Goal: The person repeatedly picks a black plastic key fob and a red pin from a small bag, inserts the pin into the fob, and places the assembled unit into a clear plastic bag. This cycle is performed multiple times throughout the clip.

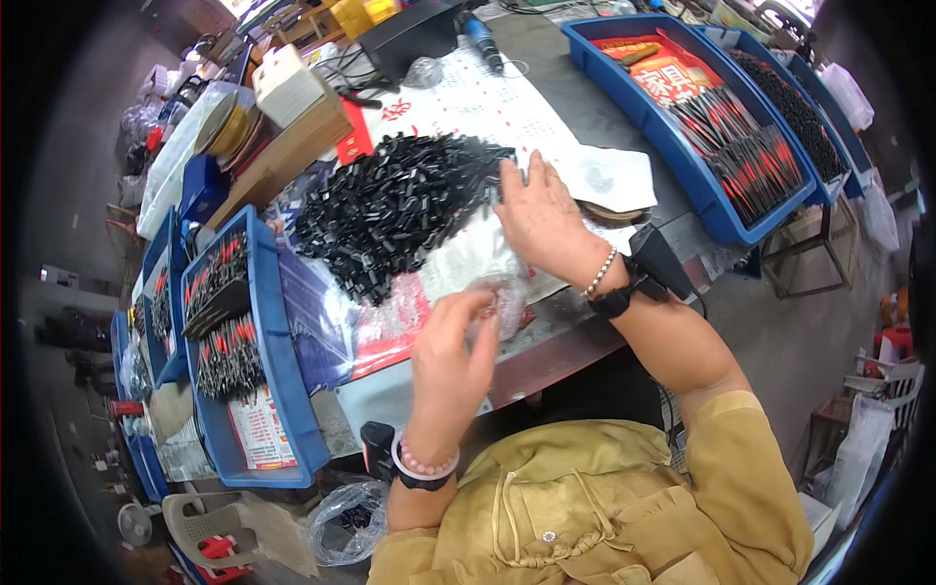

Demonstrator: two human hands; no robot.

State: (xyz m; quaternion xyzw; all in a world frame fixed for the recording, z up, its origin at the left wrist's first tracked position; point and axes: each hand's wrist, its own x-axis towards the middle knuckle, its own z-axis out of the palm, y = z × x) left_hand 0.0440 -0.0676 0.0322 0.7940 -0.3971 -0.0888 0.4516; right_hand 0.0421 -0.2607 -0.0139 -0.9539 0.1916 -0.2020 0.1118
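Note:
A large heap of small black plastic pieces [395, 210] is spread on the worktable in front of me. My right hand [546, 222] lies at the heap's right edge, fingers stretched out and palm down, touching or just over the outermost pieces. Nearer to me, my left hand [453, 346] is closed on a crumpled clear plastic bag [510, 304], its thumb and fingers curled toward the bag. What the bag contains cannot be made out. White paper or cloth [478, 255] lies under the heap's near side, between my hands.
Blue trays [283, 390] with black-and-red handled tools stand on the left. Another blue tray [643, 122] holds rows of similar tools at the right. A wooden block [283, 156] and a blue-handled tool [483, 44] lie behind the heap. The table's front edge [556, 375] runs before me.

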